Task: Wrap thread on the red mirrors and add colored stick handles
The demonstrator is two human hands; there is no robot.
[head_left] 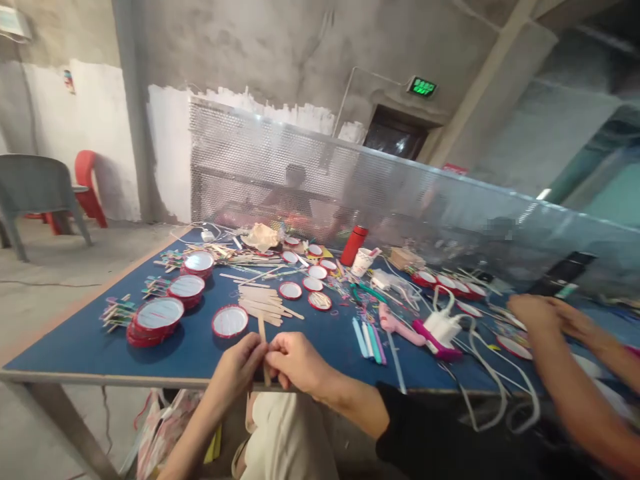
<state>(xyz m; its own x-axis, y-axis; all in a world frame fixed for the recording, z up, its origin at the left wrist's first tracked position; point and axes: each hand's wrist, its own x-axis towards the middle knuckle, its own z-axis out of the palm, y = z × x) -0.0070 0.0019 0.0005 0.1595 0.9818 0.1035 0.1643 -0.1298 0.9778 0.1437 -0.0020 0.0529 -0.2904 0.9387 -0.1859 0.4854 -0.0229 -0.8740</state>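
Wooden stick (262, 328) between the two hands, at the near edge of the blue surface (193, 357). The long axis of the stick runs away from the person's body, nearly straight ahead, its far end leaning slightly leftward. The left hand (244, 360) lies along the left side of the stick and the right hand (296, 360) along its right side. Both hands are closed, thumbs and fingers grasping the stick near its middle from opposite sides, so neither is clearly nearer to it. The far end projects beyond the fingers; the near end emerges below them, over the surface's edge. The exact contact of each fingertip is partly hidden.

Directly beyond the far end lies a pile of loose sticks (261, 301), most of them set crosswise to the held one. In view the far end meets the near side of this pile; whether it touches or is raised above it cannot be told. A red-rimmed round dish (230, 321) lies flat, left of the stick's far end, nearer to the left hand than to the right. Coloured tubes (369, 341) lie to the right, on the right hand's side and apart from it. A co-worker's hands (539, 312) are well apart, at far right.
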